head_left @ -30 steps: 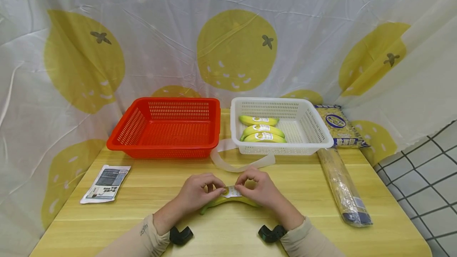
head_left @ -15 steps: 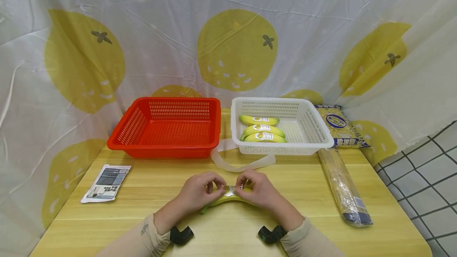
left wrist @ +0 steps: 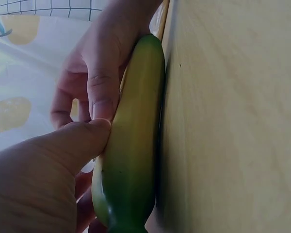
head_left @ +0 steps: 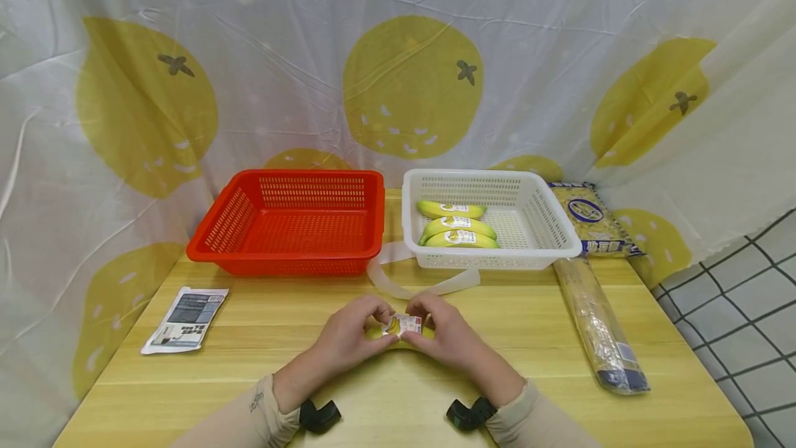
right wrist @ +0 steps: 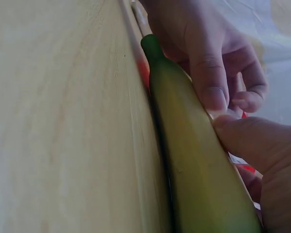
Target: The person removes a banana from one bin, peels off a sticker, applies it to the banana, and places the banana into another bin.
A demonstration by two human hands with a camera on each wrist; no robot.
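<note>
A yellow banana with green ends (left wrist: 136,121) lies on the table in front of the person. On its upper side is a white label (head_left: 401,324) with a banana picture and a red mark. From the left, the left hand (head_left: 349,332) holds the banana, thumb on the near side and curled fingers at the far side. The right hand (head_left: 449,332) grips it the same way from the right. Both thumb tips meet beside the label's near edge; in the right wrist view the left thumb and right thumb (right wrist: 252,138) touch along the banana (right wrist: 189,145).
A white basket (head_left: 497,254) holding 3 labelled bananas (head_left: 460,227) stands at the back. Left of it is a red basket (head_left: 298,265). A pale backing strip (head_left: 448,284) curls before them. A printed packet (head_left: 186,320) lies left; plastic-wrapped packages (head_left: 600,323) lie right.
The fingers have shifted from pinching the label's ends to holding round the banana, thumbs drawn together on the near side. The label now shows more fully, with its red mark visible.
</note>
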